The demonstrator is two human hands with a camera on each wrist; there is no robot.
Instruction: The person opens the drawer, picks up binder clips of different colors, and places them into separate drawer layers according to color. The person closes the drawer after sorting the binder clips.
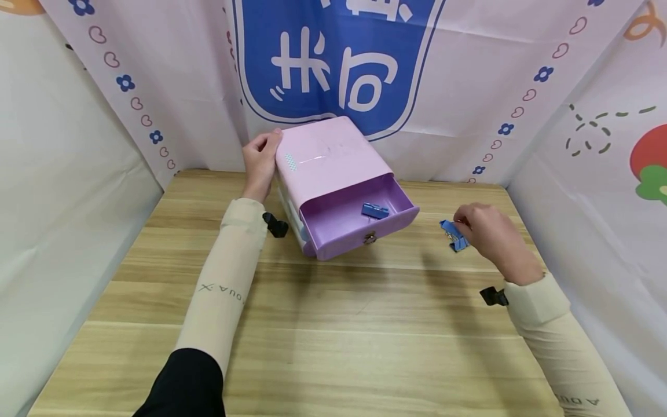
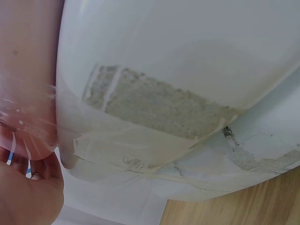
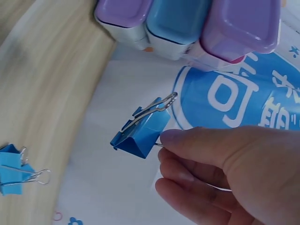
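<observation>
A small drawer box with a pink top [image 1: 333, 153] stands at the back of the table, its top purple drawer [image 1: 339, 229] pulled out. A blue binder clip [image 1: 375, 211] lies inside that drawer. My left hand [image 1: 260, 162] grips the box's back left corner; the left wrist view shows its fingers curled at the edge beside the whitish side wall [image 2: 154, 37]. To the right of the box, my right hand [image 1: 484, 231] pinches another blue binder clip [image 3: 143, 129] by a wire handle. Below it, more blue clips [image 3: 11, 171] lie on the table.
The wooden table [image 1: 365, 336] is bounded by a white printed cloth with a blue emblem [image 1: 333, 75] behind and white cloth walls at both sides. Lower drawers, one with a blue front [image 3: 178, 21], show in the right wrist view.
</observation>
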